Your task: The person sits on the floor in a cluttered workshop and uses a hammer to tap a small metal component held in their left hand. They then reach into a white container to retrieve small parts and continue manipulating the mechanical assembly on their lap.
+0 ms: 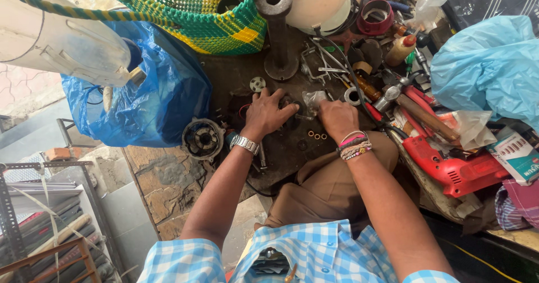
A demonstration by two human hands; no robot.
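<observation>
Left hand (268,113): lying spread, fingers splayed over a dark part (290,110) on the workbench (236,78). Right hand (336,118): pinching a small clear plastic bag (313,99). Crowding around: metal post (277,30) behind, three copper rings (317,135) just beside the right wrist, motor housing (202,138) left, red drill (457,168) right.

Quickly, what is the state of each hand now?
Left hand: fingers spread, resting on the dark worn workbench.
Right hand: closed on a small clear plastic bag.
</observation>
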